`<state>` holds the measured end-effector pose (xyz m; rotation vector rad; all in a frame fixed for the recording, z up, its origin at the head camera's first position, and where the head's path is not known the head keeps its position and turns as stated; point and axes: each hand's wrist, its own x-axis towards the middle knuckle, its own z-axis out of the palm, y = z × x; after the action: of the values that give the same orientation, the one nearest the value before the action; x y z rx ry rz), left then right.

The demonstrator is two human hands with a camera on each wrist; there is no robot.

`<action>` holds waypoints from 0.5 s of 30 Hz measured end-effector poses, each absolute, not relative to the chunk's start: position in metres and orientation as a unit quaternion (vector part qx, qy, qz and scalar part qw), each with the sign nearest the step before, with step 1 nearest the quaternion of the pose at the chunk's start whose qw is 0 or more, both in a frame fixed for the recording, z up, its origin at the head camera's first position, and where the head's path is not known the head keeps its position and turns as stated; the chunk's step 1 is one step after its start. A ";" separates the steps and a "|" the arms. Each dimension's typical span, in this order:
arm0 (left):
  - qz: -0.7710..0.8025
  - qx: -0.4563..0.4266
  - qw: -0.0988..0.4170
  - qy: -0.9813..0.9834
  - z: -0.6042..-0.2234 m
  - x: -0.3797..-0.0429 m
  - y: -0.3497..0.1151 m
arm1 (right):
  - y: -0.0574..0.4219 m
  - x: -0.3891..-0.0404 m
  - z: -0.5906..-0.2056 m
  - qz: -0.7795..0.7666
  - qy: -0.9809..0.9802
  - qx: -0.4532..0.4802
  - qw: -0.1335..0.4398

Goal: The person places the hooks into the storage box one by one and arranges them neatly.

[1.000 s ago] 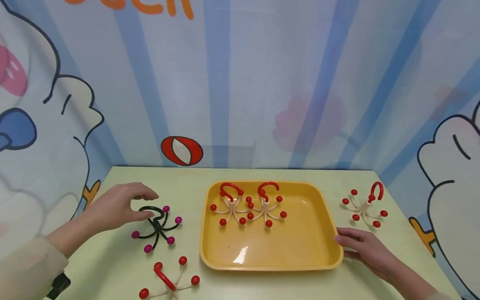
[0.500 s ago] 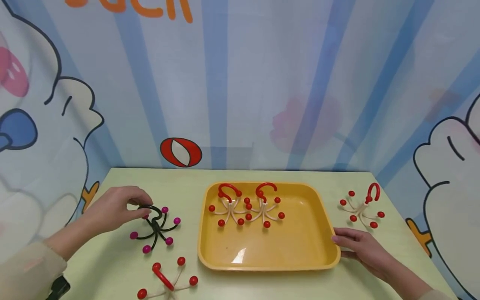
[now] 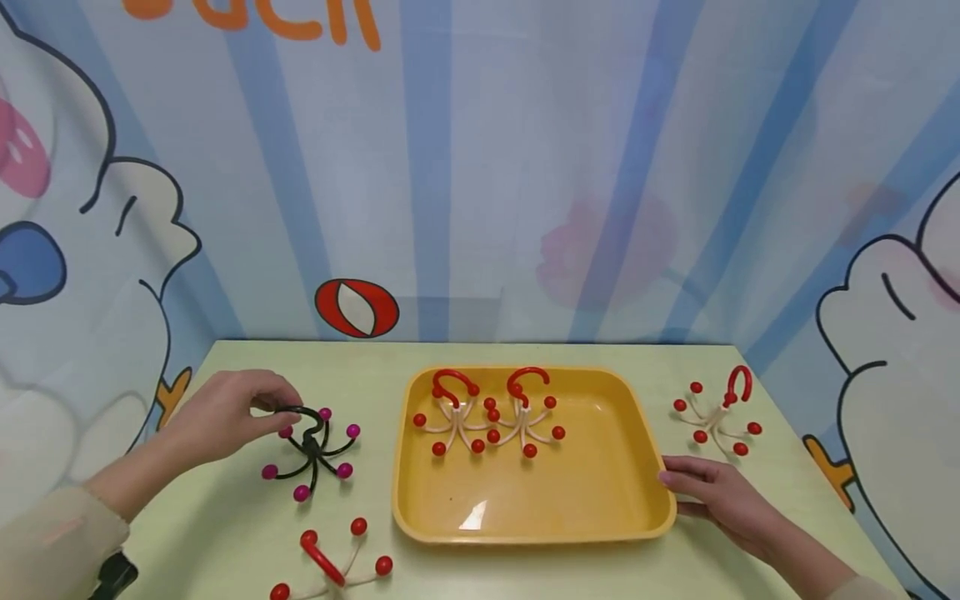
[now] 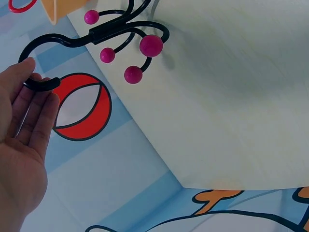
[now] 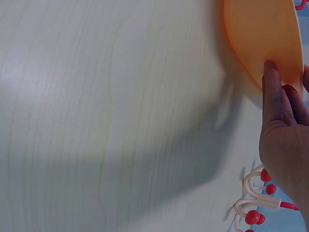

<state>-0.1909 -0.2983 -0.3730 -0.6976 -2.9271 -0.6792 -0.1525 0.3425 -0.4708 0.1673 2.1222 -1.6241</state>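
My left hand (image 3: 228, 417) pinches the curved top hook of a black hanger (image 3: 311, 446), which has several curved arms tipped with magenta balls. In the left wrist view, the thumb and fingers of the left hand (image 4: 29, 116) are around the end of the hook, and the black hanger (image 4: 104, 33) spreads its arms over the table. My right hand (image 3: 720, 496) holds the right rim of a yellow tray (image 3: 570, 535), thumb on the rim. The right wrist view shows fingers against the outer side of the tray (image 5: 263, 34). Two red-and-cream hangers (image 3: 456, 417) stand inside it.
Another red-and-cream hanger (image 3: 720, 417) stands on the table right of the tray. One more red-and-cream hanger (image 3: 324, 560), partly cut off by the frame, lies at the front left. A printed cloth backdrop (image 3: 480, 183) rises behind the table (image 3: 375, 358).
My left hand's thumb and fingers have come together on the black hanger's hook, and the hanger has turned slightly. The right hand stays on the tray. The whole view has shifted a little.
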 end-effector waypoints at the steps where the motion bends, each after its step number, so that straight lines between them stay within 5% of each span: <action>1: -0.220 -0.225 0.029 -0.949 -0.370 -0.190 -0.298 | 0.342 -0.153 -0.471 -0.590 0.772 0.060 0.230; 15: -0.210 -0.242 0.097 -0.942 -0.311 -0.190 -0.293 | 0.341 -0.155 -0.470 -0.588 0.773 0.060 0.232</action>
<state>-0.1898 -0.2935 -0.3110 -0.7167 -2.7912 -0.6219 -0.1551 0.3410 -0.4703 0.1644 2.1239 -1.6167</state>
